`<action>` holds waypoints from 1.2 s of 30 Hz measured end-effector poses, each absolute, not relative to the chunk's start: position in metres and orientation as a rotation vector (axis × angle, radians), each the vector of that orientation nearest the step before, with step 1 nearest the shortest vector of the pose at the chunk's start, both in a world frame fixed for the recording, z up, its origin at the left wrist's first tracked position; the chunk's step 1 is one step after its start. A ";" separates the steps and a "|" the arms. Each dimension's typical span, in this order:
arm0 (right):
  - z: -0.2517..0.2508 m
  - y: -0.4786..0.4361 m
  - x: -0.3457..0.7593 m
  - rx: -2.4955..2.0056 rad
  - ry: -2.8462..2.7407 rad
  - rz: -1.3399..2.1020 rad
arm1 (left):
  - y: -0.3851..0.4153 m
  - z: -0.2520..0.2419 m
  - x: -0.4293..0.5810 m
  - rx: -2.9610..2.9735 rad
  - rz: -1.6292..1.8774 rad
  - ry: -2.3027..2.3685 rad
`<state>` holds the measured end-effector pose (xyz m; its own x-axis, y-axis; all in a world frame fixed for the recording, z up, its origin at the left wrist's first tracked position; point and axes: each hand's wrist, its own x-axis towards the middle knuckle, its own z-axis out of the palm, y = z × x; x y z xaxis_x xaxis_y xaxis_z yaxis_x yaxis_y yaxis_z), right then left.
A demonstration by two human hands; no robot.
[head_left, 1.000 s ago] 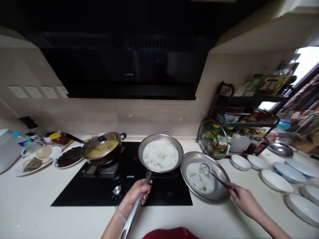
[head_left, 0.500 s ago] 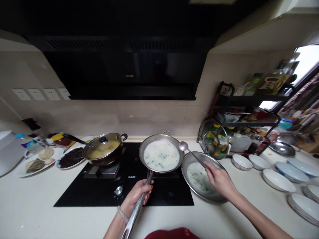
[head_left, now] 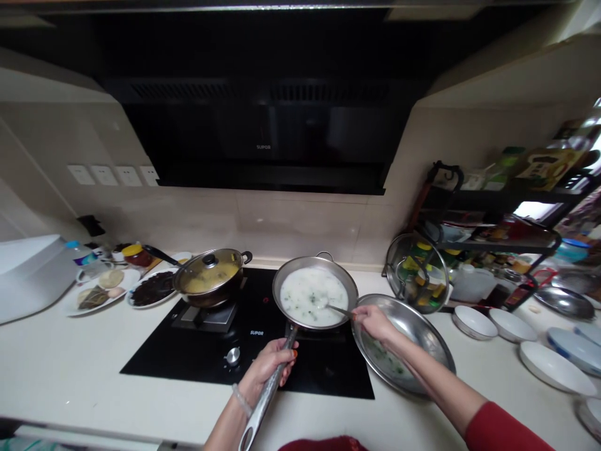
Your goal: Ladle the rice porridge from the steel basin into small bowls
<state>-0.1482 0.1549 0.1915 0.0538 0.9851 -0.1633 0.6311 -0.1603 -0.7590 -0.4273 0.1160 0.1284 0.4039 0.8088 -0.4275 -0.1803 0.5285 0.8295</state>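
Note:
My left hand [head_left: 271, 362] is wrapped round the long metal handle [head_left: 263, 401] of a steel wok [head_left: 350, 288] over the right side of the hob. White liquid with green bits [head_left: 310, 291] fills much of the wok. From the right, my right hand [head_left: 375, 322] grips a ladle [head_left: 339, 310] by its handle; the bowl end is down in that liquid and cannot be seen. Below my right forearm is a wide steel basin [head_left: 429, 332], holding some of the same white and green mixture, partly hidden by the arm.
A lidded pan [head_left: 209, 275] of yellowish food stands on the left burner of the black hob [head_left: 197, 357]. Farther left are a plate of dark food [head_left: 153, 288] and another plate [head_left: 134, 277]. White bowls [head_left: 474, 322], a glass lid [head_left: 417, 272] and a rack [head_left: 498, 238] are at right.
My right hand has moved the ladle from above the gap between wok and basin leftward and down into the wok's liquid. My left hand keeps its grip. The whole view has shifted slightly.

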 end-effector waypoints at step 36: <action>0.201 0.063 -0.001 -1.894 -0.835 1.092 | 0.113 0.136 -0.427 0.777 0.699 0.986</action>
<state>-0.0012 0.0635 0.2010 0.4153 0.8247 -0.3840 0.1545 -0.4799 -0.8636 -0.4273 0.1131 0.1355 0.3871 0.8035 -0.4522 -0.1602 0.5416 0.8252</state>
